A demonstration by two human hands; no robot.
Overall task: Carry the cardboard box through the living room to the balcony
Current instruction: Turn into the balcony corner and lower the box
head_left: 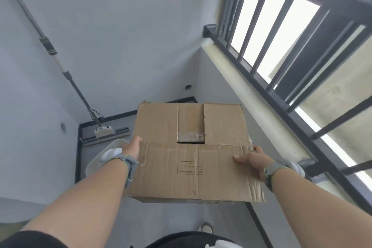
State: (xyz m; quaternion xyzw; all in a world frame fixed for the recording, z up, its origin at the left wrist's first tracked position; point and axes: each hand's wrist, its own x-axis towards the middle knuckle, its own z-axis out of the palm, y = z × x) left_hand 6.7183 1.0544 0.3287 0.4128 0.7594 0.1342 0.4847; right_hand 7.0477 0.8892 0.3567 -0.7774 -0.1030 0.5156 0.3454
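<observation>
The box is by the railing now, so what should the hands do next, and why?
Probably lower the cardboard box straight down to the grey floor. The left hand and right hand hold its sides in the air, the railing is right beside it, and the mop stands farther ahead.

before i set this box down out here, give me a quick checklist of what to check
1. Left hand grips the cardboard box side: ok.
2. Right hand grips the opposite side: ok.
3. Box held level: ok.
4. Top flaps closed: not ok, a gap shows at the middle.
5. Floor straight below the box: cannot tell, the box hides it.
6. Mop on the floor ahead left, apart from the box: ok.
</observation>
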